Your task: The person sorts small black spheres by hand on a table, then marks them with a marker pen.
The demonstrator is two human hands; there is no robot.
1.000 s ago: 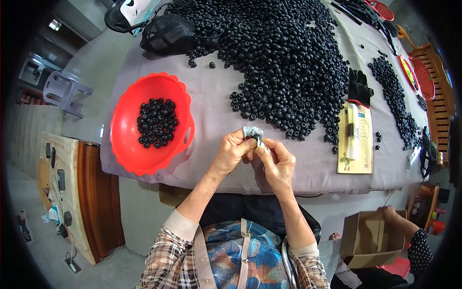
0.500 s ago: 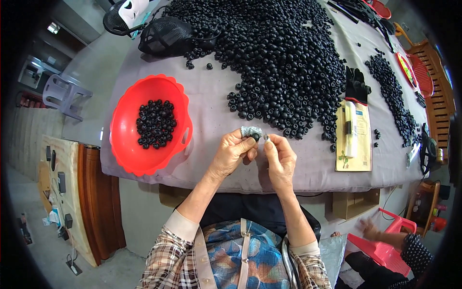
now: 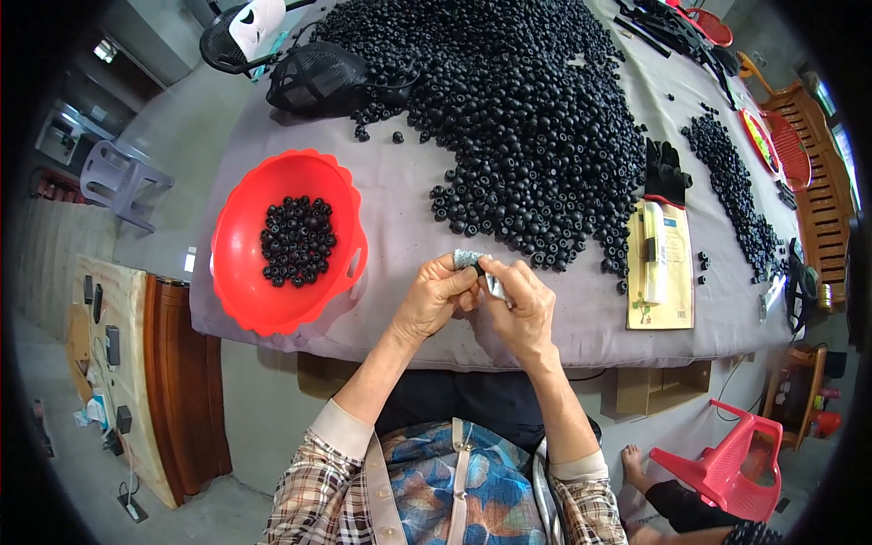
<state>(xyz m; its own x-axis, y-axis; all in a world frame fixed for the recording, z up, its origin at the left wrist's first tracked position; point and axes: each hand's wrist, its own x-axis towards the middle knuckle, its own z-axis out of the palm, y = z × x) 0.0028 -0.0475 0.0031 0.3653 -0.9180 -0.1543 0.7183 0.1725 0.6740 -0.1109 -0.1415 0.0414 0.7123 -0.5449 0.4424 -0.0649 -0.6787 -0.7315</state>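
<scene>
A round plastic bowl (image 3: 238, 272) is bright red, and the small round pieces (image 3: 297, 241) in it are black. The large heap of round plastic pieces (image 3: 527, 118) is black too, on a table (image 3: 400, 227) covered in grey-mauve cloth. The flat card packet (image 3: 660, 277) is yellow. The plastic chair (image 3: 727, 468) is red. The shirt sleeves (image 3: 318, 481) are brown-and-white plaid.

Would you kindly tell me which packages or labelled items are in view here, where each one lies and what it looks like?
Flat rectangular package: lies on the grey table to the right of both hands, yellowish card with a clear front and a dark item inside.
Small silvery wrapped piece: pinched between the left hand and right hand, crinkled and shiny.
No signs or screens show clearly.
</scene>
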